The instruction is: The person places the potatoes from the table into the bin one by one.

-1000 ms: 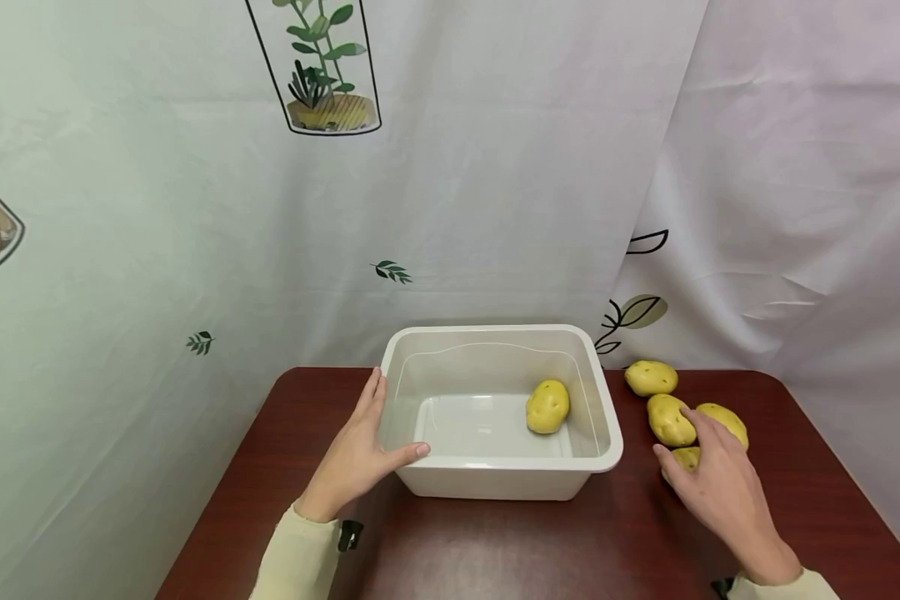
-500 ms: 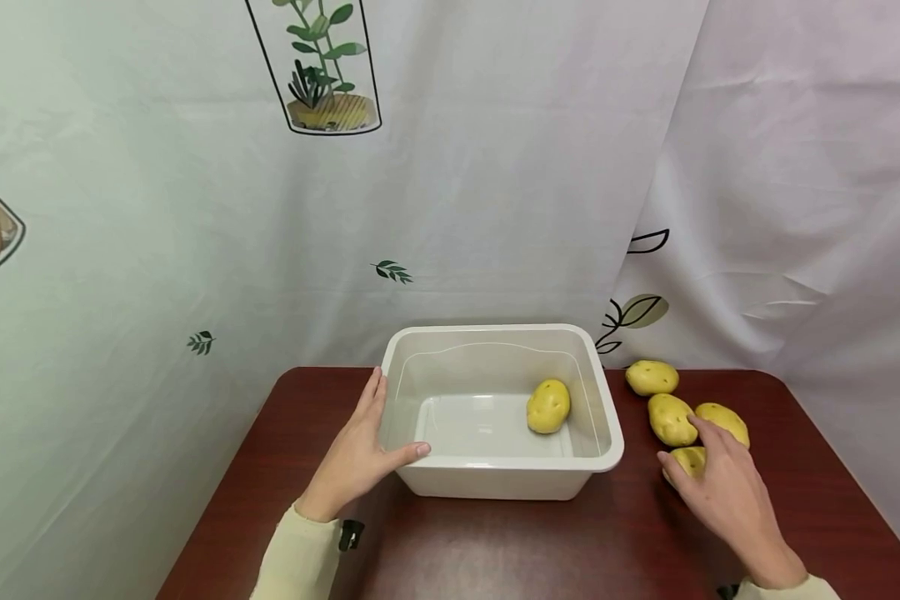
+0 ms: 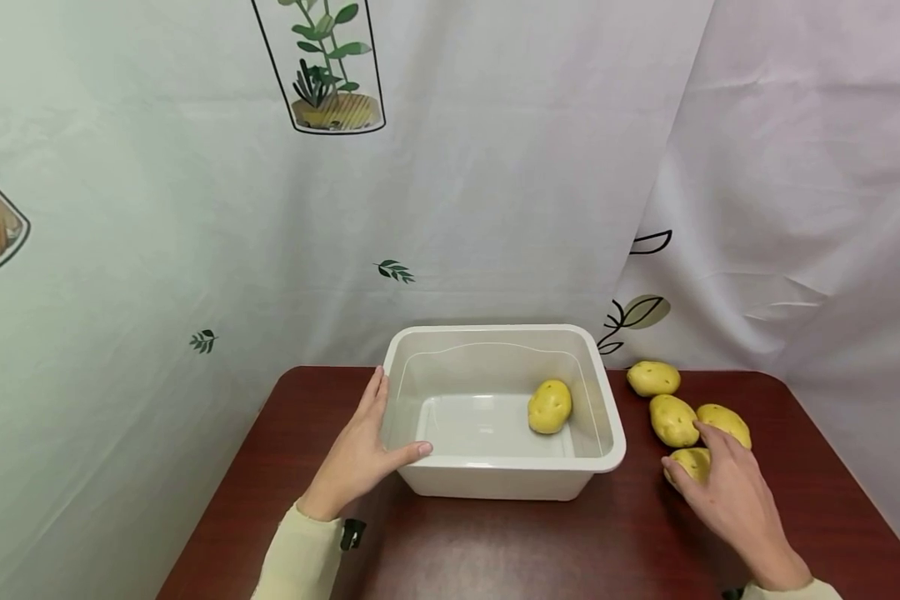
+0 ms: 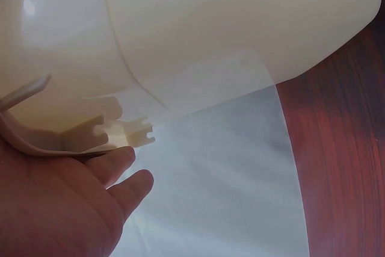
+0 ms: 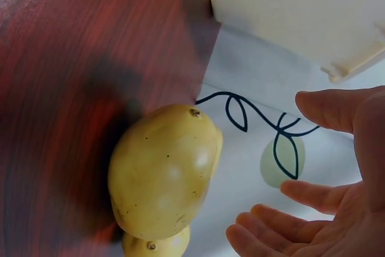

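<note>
A pale rectangular plastic basin point(image 3: 506, 463) holds one yellow potato point(image 3: 550, 407) near its right wall. My left hand point(image 3: 351, 458) rests on the basin's front left corner, its fingers stretched along the outer left side and its thumb lying over the front rim. In the left wrist view its fingers point(image 4: 133, 192) show just below the rim. My right hand point(image 3: 742, 492) hovers by the nearest potato point(image 3: 687, 467), with thumb and fingers spread and nothing held. In the right wrist view a gap shows between that hand point(image 5: 337, 191) and a potato point(image 5: 163, 173).
More potatoes lie to the right of the basin: one at the back point(image 3: 653, 378), one in the middle point(image 3: 673, 421) and one at the right point(image 3: 723, 425). Everything stands on a dark red wooden table point(image 3: 487, 550). A patterned white curtain point(image 3: 495, 208) hangs behind it.
The right hand has shifted slightly toward the right and down, uncovering more of the nearest potato. The left hand stays on the basin. The head view has turned very slightly.
</note>
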Tool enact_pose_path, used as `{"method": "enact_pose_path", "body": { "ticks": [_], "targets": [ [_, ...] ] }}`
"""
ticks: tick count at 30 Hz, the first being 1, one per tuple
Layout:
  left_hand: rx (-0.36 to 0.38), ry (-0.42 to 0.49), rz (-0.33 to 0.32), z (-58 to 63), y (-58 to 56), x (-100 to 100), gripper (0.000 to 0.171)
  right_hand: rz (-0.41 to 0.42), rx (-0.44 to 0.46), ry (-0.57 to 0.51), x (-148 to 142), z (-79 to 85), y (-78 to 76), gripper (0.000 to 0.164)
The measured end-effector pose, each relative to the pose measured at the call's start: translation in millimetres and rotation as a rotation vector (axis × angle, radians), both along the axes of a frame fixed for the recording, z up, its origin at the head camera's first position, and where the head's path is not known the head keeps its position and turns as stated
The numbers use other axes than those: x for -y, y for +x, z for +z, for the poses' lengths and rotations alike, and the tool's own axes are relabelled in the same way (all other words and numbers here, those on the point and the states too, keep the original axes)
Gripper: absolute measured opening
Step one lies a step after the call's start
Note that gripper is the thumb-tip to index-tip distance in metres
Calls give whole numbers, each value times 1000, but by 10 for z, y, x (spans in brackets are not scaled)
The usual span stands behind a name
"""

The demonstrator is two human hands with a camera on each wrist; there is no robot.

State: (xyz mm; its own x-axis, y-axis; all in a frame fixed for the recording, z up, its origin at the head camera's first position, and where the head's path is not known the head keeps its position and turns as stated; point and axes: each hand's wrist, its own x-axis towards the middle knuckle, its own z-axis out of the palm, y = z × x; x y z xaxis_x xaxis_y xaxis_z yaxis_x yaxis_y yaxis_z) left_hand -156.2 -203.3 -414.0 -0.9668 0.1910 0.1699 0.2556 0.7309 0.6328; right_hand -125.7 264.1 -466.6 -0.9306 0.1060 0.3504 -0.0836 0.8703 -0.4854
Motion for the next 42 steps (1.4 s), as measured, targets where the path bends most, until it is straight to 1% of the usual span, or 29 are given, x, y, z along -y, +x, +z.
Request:
{"method": "enact_pose_path", "body": {
  "ticks": [12,24,36,42],
  "targets": [
    [0,4,-5,11,5,2,121,11,-2,-3,-66,-86,-8,68],
    [-1,4,-8,10,3,-1,120,5,18,7,-130,-181,6,68],
    [5,9,-5,16,10,1,121,-16,96,13,-179,-230,15,74],
    [-2,11,-5,9,3,3,117,-12,103,14,-192,-259,20,75]
  ]
}}
